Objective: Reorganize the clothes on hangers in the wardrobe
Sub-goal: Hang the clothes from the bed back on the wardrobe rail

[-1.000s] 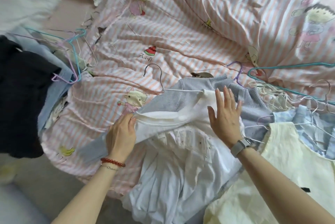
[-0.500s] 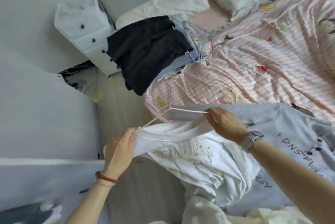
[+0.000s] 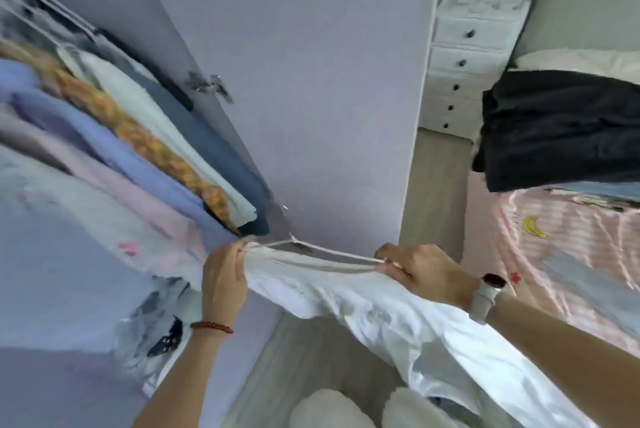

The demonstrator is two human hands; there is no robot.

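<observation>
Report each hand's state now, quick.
Left hand: closed, gripping one end of the white garment on its hanger.
Right hand: closed, pinching the other end.

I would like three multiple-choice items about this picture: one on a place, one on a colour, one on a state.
1. Where does the black garment lie?
A on the bed
B in the wardrobe
C on the floor

2. What colour is the garment on the held hanger?
A orange
B white
C black

3. How are the hands?
A both open
B one idle
C both gripping the hanger's ends

Answers: 1 A, it lies over the bed's edge. 2 B, the cloth is white. 3 C, left hand and right hand each hold one end.
</observation>
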